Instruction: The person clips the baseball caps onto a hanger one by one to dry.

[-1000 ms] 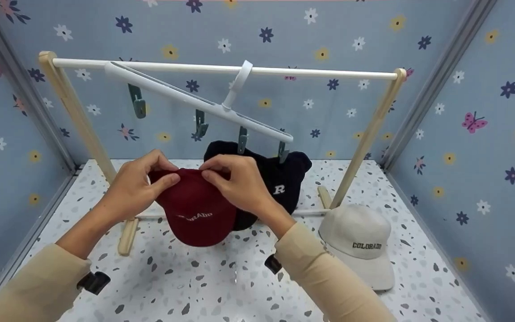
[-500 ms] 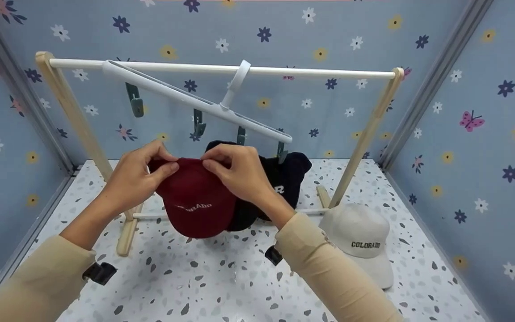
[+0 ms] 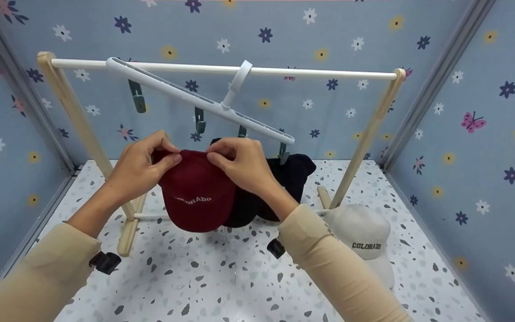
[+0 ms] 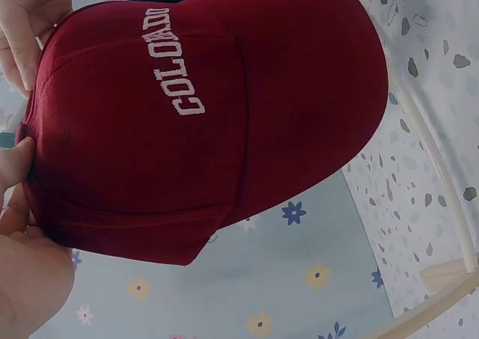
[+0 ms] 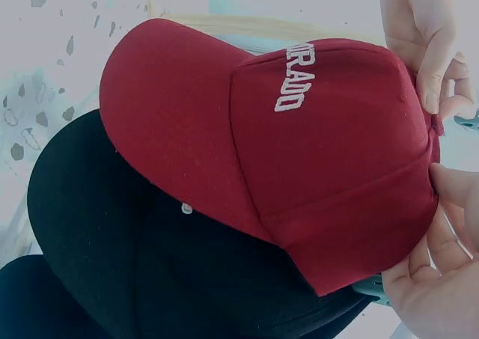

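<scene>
A dark red baseball cap (image 3: 197, 190) with white COLORADO lettering is held by its crown, brim down. My left hand (image 3: 137, 167) pinches the crown's top at the left, between thumb and fingers. At the right of that top edge, my right hand (image 3: 246, 167) pinches it the same way. Above hangs a white hanger (image 3: 172, 91), its left end tilted up, with dark green clips. Two clips at its left, an outer clip (image 3: 139, 100) and an inner clip (image 3: 200, 121), grip nothing. Dark caps hang at the right: a black cap (image 3: 242, 208) and another dark cap (image 3: 297, 176), partly behind my right hand.
The hanger hooks over the white rail (image 3: 320, 71) of a wooden rack (image 3: 365, 134). An off-white COLORADO cap (image 3: 356, 223) sits at the right on the speckled tabletop (image 3: 186, 277), partly behind my right sleeve. Flower-patterned walls (image 3: 476, 179) enclose the table.
Both hands have lifted the red cap upward, closer to the hanger's inner left clip. The hanger's left end and clips have shifted slightly. The right arm now covers more of the dark caps.
</scene>
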Tool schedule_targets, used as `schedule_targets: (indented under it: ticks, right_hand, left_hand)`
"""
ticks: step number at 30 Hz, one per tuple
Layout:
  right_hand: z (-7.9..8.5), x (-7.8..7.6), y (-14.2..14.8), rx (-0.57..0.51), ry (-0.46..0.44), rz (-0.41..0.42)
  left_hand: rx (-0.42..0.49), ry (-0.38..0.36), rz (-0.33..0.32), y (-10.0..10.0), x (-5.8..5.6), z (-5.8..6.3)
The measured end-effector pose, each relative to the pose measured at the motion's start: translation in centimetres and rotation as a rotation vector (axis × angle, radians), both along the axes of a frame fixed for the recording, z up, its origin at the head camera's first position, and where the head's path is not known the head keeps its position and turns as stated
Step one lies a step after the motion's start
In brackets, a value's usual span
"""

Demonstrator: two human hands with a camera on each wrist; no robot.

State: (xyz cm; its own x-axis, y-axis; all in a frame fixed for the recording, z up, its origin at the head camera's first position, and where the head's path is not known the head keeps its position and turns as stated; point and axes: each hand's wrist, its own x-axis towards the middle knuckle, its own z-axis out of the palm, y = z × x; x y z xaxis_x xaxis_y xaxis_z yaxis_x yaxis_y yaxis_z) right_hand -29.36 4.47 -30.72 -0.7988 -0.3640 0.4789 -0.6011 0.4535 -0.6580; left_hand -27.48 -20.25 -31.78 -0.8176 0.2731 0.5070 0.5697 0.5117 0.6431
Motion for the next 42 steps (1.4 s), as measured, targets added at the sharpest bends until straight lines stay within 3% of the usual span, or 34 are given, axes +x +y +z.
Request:
schedule_targets:
  ticks: [10,17,26,34,42]
  right_hand:
    - [0.8,-0.4,-0.2,-0.032,-0.076,-0.005]
    - [2.0,-0.2,-1.3,-0.112,-0.222,0.012]
    - [2.4,-1.2,-3.2,-0.332,-0.399,0.133]
    - [2.2,-1.3,-3.9,-0.532,-0.466,0.176]
    - [2.3,-1.3,-4.1,-0.513,-0.456,0.152]
  left_hand:
    - [-0.007,-0.03,-0.026,-0.6,-0.3,0.4]
    - [0.007,-0.019,-0.04,-0.9,-0.6,0.5]
    - [0.016,-0.033,-0.061,-0.8,-0.9,0.3]
    - [0.021,-0.04,-0.052,-1.0,-1.0,0.1]
    - [0.005,-0.011,-0.039,-1.0,-1.2,-0.5]
